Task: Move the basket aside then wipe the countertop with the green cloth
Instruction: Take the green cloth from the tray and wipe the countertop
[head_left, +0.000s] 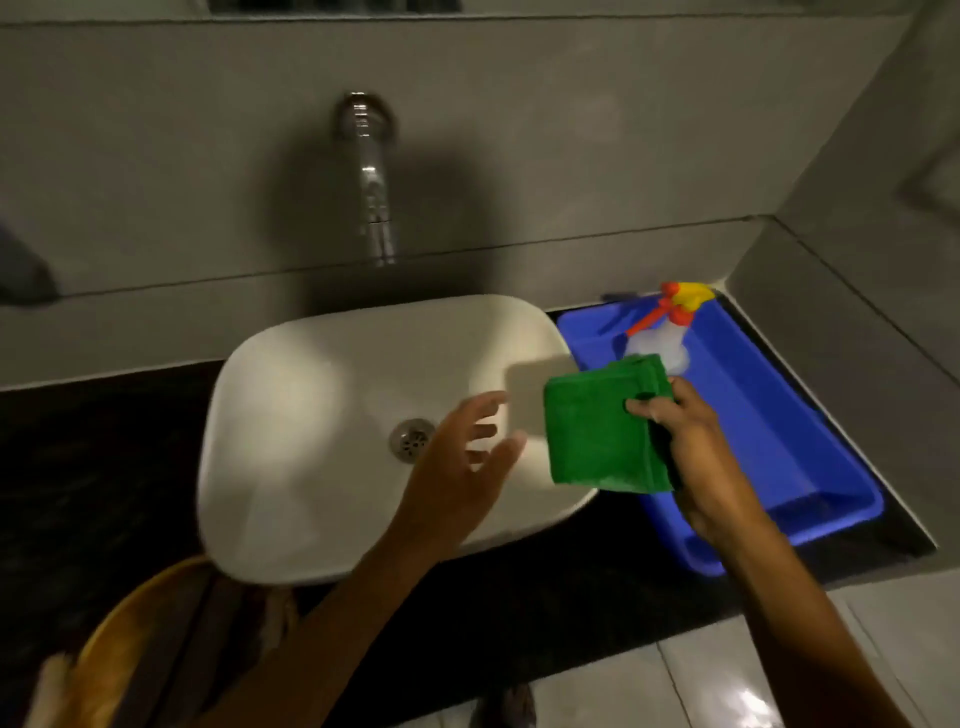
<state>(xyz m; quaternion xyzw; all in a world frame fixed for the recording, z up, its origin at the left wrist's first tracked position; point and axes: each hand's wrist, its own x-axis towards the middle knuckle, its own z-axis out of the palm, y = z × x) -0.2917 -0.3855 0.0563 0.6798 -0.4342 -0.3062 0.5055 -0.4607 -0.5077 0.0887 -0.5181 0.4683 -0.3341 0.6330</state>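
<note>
From my head camera I count one green cloth (605, 428), one blue basket (779, 431), one spray bottle (667, 332), one white sink (332, 431), one wall tap (370, 176) and my two hands. My right hand (691, 441) is closed in a pinch on the green cloth, thumb on its front face and fingers behind its right edge, so the folded cloth hangs in the air over the right rim of the sink and the left edge of the basket, touching neither as far as I can tell. My left hand (462, 457) is wide open, fingers spread and a little blurred, hovering above the sink bowl just left of the cloth; it holds nothing, and I cannot tell whether a fingertip reaches the cloth's edge. The blue basket sits on the dark countertop (519, 613) at its far right end, tucked into the corner where the back wall meets the side wall, its left side close against the sink. Inside it, at the far end, stands the spray bottle with a clear body and a red and yellow trigger head; the near part of the basket shows only its bare blue floor. The sink rests on the countertop under the tap, with its round metal drain (412, 439) showing in the middle of the bowl. At the lower left corner of the view, below the countertop's front edge, there is a yellow-rimmed round thing (130, 613) too blurred to tell.
</note>
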